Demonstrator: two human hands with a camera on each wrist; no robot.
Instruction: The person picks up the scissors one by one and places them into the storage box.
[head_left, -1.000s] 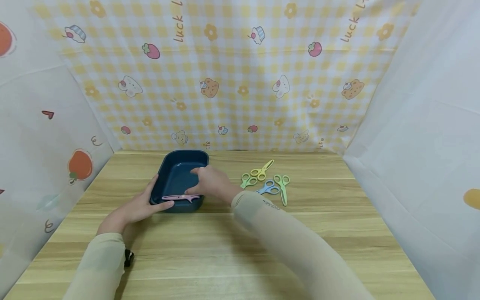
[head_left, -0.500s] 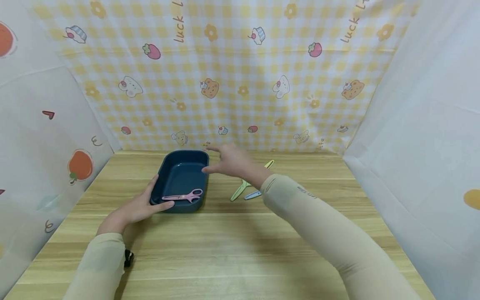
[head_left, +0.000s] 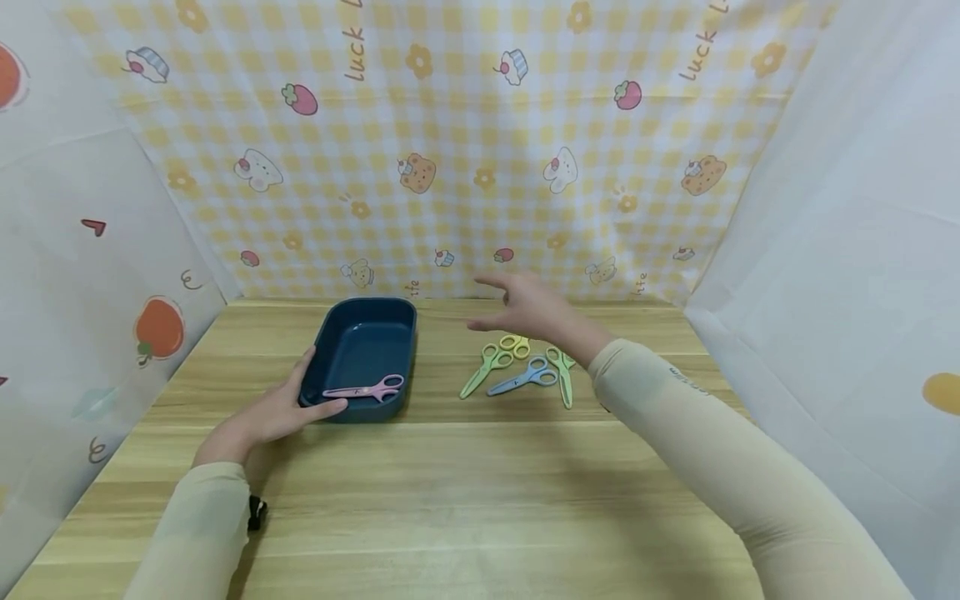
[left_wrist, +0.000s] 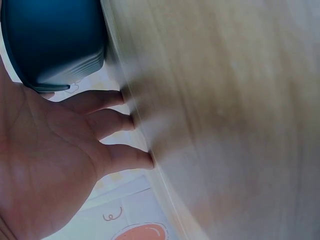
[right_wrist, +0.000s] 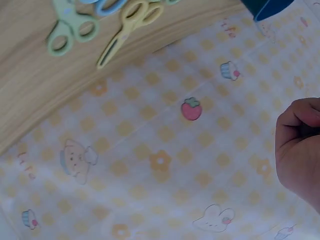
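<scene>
A: Since the right hand [head_left: 527, 308] hangs with thumb and forefinger spread apart, does it grip anything?

B: Nothing that shows. Taking 12 o'clock as the far side in the head view, it hides the blades of the yellow scissors [right_wrist: 114, 49]; their loops show at its 6 o'clock.

A: How should a pinch be made there?

B: I'd come down from above and take the scissors near the pivot, away from the tip.

A: What lies around them?

B: The left green scissors [head_left: 486, 369] are at the hand's 7 o'clock, the blue scissors [head_left: 513, 383] at 6, the right green scissors [head_left: 565, 385] at 5. The last two lie just beside each other; I can't tell if they touch, so straight lifting seems safer than dragging.

A: And the left hand [head_left: 272, 415]?

B: Its thumb lies along the rim of the dark blue tray [head_left: 366, 346] at 7 o'clock, its straight fingers at 9. Three fingertips reach down to the table [left_wrist: 225, 125]. Light pressure should steady it.

A: Where's the tray?

B: At the right hand's 8 o'clock, with the pink scissors [head_left: 369, 391] in its 6 o'clock end, tip towards 9.
</scene>
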